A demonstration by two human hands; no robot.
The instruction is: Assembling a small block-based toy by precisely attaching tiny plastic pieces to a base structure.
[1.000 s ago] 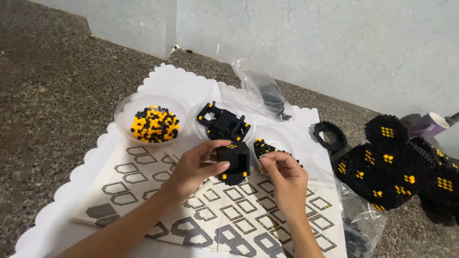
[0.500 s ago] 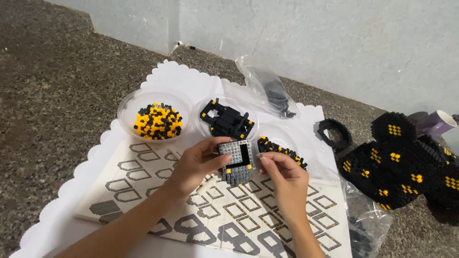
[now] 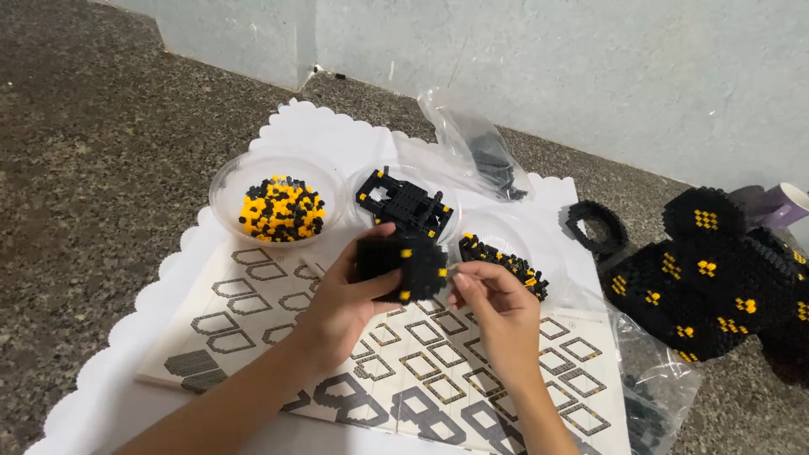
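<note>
The left hand [image 3: 341, 303] grips a black-and-yellow brick block [image 3: 400, 265], now turned studs-away. At its three o'clock, the right hand [image 3: 493, 307] has its fingers pinched together, seemingly on a tiny piece.

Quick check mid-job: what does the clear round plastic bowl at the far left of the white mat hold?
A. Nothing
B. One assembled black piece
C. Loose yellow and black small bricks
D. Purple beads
C: the clear round plastic bowl holds a heap of loose yellow and black small bricks.
</note>
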